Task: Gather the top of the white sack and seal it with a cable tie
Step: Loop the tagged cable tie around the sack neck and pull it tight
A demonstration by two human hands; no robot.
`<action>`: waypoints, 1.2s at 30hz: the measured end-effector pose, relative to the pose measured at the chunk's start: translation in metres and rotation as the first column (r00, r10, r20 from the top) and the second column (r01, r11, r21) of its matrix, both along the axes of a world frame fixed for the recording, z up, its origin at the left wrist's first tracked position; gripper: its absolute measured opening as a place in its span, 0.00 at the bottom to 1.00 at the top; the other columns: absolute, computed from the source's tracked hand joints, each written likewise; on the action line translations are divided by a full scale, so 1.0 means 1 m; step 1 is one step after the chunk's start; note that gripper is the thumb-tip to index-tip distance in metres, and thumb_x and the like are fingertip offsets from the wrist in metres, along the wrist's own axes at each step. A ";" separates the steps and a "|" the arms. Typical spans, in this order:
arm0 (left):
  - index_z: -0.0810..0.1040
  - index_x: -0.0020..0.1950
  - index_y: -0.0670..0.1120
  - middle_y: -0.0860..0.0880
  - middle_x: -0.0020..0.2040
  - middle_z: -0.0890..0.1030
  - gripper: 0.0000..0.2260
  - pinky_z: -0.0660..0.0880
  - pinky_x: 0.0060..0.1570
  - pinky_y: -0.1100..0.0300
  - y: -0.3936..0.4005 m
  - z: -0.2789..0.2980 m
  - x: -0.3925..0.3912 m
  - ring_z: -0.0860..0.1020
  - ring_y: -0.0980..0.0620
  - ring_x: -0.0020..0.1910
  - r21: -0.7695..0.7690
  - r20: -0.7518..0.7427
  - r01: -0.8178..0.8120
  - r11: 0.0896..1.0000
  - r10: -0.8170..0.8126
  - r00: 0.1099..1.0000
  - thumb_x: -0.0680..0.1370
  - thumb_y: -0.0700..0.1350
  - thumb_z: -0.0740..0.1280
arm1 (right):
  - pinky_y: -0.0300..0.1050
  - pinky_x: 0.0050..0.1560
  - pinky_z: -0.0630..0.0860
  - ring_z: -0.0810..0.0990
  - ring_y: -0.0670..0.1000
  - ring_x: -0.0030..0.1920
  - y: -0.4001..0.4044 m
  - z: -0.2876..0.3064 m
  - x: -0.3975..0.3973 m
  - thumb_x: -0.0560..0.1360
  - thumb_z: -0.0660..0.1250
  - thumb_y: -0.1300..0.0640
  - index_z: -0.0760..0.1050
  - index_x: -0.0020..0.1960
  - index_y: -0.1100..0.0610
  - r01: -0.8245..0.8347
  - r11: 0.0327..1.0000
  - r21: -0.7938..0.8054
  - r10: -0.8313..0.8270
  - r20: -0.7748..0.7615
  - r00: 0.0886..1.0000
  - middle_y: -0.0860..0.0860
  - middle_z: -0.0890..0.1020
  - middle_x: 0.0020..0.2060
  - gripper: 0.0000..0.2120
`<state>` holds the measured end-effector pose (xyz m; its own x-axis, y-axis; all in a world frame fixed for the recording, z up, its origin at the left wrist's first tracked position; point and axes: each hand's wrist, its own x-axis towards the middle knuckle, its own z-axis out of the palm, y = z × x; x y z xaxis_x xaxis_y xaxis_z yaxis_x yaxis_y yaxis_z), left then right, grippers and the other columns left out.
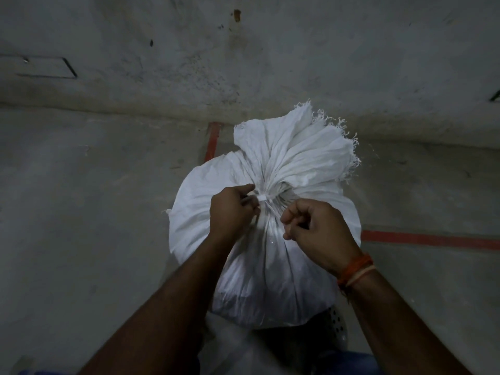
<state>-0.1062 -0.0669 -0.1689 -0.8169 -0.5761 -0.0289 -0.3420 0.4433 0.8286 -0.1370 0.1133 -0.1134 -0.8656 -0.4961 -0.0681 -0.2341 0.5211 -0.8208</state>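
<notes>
Your left hand (233, 209) was curled closed in a tight grip on the neck of the white woven plastic sack (265, 239), with the thumb and fingers pinched on the tail of the thin white plastic cable tie (263, 198). Your right hand (316, 228) was also clenched, its fingertips (287, 218) pinched at the sack fabric just below the tie; whether they held a strand of the tie, I cannot tell. The tie circled the gathered neck between both hands, and the frayed top of the sack fanned out beyond it. The sack stood on the grey concrete floor (94, 212), near red painted lines (433, 239).
</notes>
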 end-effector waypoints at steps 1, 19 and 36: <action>0.83 0.64 0.47 0.47 0.48 0.89 0.15 0.81 0.59 0.52 0.000 0.001 0.000 0.87 0.53 0.47 -0.005 0.002 0.027 1.000 -0.027 1.000 0.78 0.41 0.68 | 0.45 0.46 0.83 0.85 0.44 0.35 0.002 0.000 -0.001 0.70 0.69 0.68 0.82 0.44 0.53 -0.070 0.997 0.017 0.070 -0.007 0.998 0.51 0.84 0.31 0.11; 0.87 0.56 0.44 0.47 0.53 0.88 0.13 0.82 0.57 0.51 0.001 -0.002 -0.006 0.85 0.52 0.51 0.037 -0.061 0.049 0.998 -0.047 0.997 0.77 0.32 0.67 | 0.34 0.45 0.71 0.77 0.45 0.44 -0.022 -0.035 -0.026 0.71 0.73 0.58 0.82 0.41 0.55 -0.173 0.980 0.102 0.199 -0.363 0.910 0.49 0.78 0.45 0.01; 0.86 0.57 0.42 0.43 0.48 0.88 0.17 0.79 0.51 0.58 -0.005 0.000 -0.006 0.82 0.58 0.42 0.215 -0.074 0.130 0.968 -0.116 0.990 0.73 0.28 0.68 | 0.21 0.40 0.70 0.75 0.37 0.39 -0.027 -0.028 -0.020 0.70 0.75 0.57 0.83 0.37 0.57 0.030 0.999 -0.041 -0.044 -0.392 0.919 0.48 0.77 0.44 0.05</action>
